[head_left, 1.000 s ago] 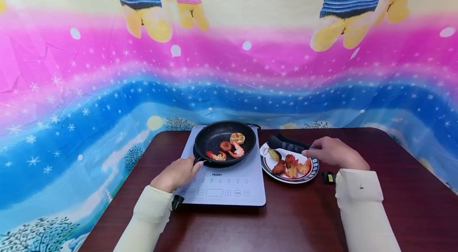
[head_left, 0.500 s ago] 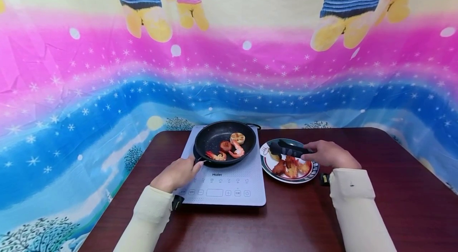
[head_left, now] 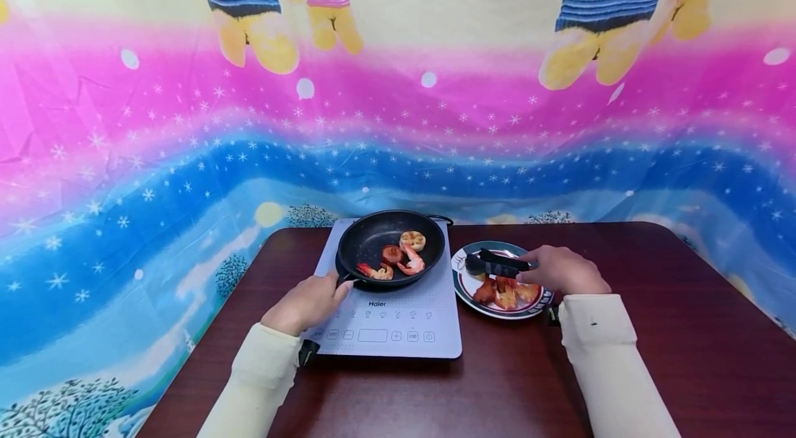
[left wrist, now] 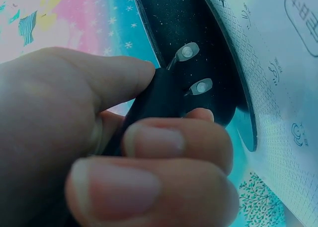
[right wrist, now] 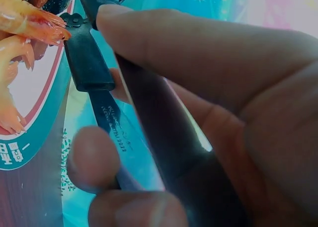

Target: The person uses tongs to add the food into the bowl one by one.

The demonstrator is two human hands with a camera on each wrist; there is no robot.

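My left hand (head_left: 305, 303) grips the black handle (left wrist: 149, 98) of a frying pan (head_left: 367, 241), thumb on top and fingers curled beneath. Inside the pan lie two shrimp (head_left: 413, 260), a reddish-brown round slice (head_left: 392, 254) and a browned piece (head_left: 413, 240) like a halved garlic bulb. In my right hand (head_left: 569, 271) is a pair of metal tongs (right wrist: 164, 117) with black ends, held between thumb and fingers. Those ends point left, low over a patterned plate (head_left: 460, 289), overlapping a yellowish piece at its left side. Shrimp (right wrist: 30, 23) and reddish pieces (head_left: 485, 291) also lie on the plate.
Under the pan is a white Haier induction cooker (head_left: 404, 348), its control panel facing me. A black cord (head_left: 444, 219) shows behind it. The dark wooden table (head_left: 516, 376) ends at a printed cloth backdrop (head_left: 435, 168).
My right hand has moved left with the tongs, bringing their black ends from the plate's far rim down over the food. My left hand and the pan have stayed put.
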